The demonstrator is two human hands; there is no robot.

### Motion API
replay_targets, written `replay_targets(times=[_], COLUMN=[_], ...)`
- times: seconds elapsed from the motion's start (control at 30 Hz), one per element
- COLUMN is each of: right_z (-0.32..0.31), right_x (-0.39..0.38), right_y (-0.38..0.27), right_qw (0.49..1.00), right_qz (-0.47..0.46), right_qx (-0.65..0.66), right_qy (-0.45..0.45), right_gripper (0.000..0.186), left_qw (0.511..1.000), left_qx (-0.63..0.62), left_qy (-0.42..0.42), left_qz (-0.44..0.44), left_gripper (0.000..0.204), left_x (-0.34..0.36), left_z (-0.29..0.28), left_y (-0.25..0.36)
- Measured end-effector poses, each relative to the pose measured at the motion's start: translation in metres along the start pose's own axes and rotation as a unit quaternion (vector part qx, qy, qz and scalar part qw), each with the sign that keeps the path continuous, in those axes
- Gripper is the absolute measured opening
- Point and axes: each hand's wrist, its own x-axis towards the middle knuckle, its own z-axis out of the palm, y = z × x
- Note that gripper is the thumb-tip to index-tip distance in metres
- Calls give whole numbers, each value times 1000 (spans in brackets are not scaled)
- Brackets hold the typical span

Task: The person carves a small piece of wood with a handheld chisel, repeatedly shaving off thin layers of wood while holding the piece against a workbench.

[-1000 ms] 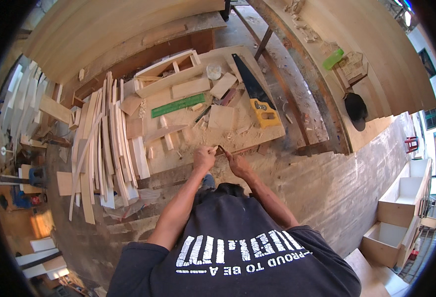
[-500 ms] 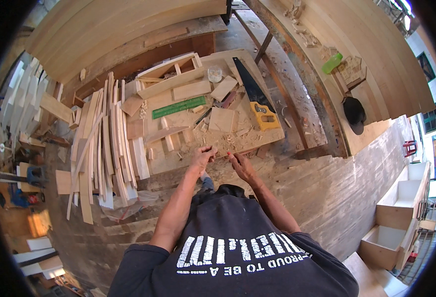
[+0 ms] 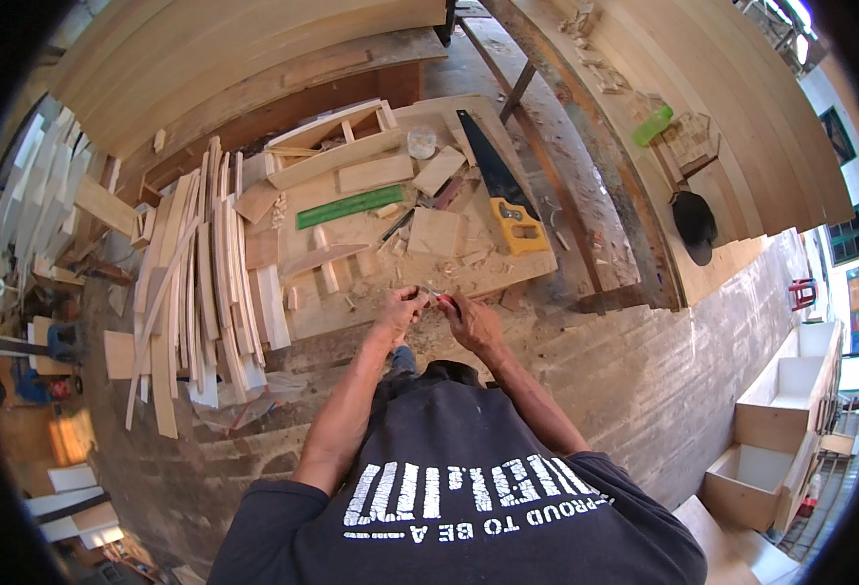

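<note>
My left hand (image 3: 400, 313) is closed around something small I cannot make out, just beyond the workboard's near edge. Beside it, my right hand (image 3: 470, 326) grips a small red-handled tool (image 3: 444, 301), its tip almost at the left fingers. On the board (image 3: 488, 273) ahead lie shavings, a green ruler (image 3: 348, 207), pale offcuts (image 3: 436, 231) and a handsaw (image 3: 515, 216) with a yellow handle. A clear cup (image 3: 421, 143) stands among the offcuts, near a wooden frame (image 3: 336, 149).
Long wood strips (image 3: 184, 283) lie piled at left. The right bench (image 3: 751, 185) holds a black cap (image 3: 692, 226) and green bottle (image 3: 651, 125). Open boxes (image 3: 770, 424) and a red stool (image 3: 802, 292) stand at right. Large curved panels (image 3: 244, 49) rise behind.
Over the last half second my right hand has come up and leftward with the red tool, closing the gap to my left hand, whose fingers have shifted slightly.
</note>
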Motion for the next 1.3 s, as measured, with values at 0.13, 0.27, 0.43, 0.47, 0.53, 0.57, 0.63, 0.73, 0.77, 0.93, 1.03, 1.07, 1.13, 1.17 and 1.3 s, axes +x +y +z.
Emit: replay_targets(times=[0.13,0.27,0.43,0.47,0.53,0.57,0.63,0.73,0.77,0.93,1.03,1.07,1.13,1.17,1.3], right_z=[-4,-7,-8,-9,-21,-26,-27,-29,-30,-34,-35,-35,-33,-32,-24], right_x=[4,8,13,9,3,1,-2,-6,-7,-9,-10,-10,-10,-10,-13], right_y=[-16,-21,19,20,9,6,1,-5,-6,-12,-16,-17,-15,-14,-5], right_qw=[999,997,992,989,988,987,990,996,998,999,999,999,999,999,995], right_qz=[25,52,120,127,113,106,65,22,10,14,3,-1,3,5,42], right_qx=[-40,-61,-12,54,100,123,120,76,54,22,26,29,28,27,89], right_qy=[-12,-1,39,49,23,11,31,41,41,36,41,42,41,41,21], right_gripper=[36,39,39,38,39,39,37,35,34,32,32,31,32,32,36], left_qw=[1000,1000,996,995,994,993,991,994,995,997,978,965,974,978,998], left_qx=[0,15,-65,-80,-100,-110,-118,-103,-93,74,157,188,164,152,15], left_qy=[7,-2,-62,-61,-51,-47,-61,-37,-21,-3,29,42,5,-13,-23], left_qz=[-2,-8,-21,-11,-11,-11,-15,-24,-26,29,132,177,155,144,51], left_gripper=[13,13,12,12,13,14,16,18,19,23,26,27,28,29,27], left_x=[1,3,-11,-12,-15,-16,-17,-16,-16,-19,-11,-5,-2,-1,-22], left_z=[-1,-2,12,11,15,17,21,27,28,40,34,29,27,25,40], left_y=[3,5,16,19,25,26,28,28,28,31,17,8,6,4,22])
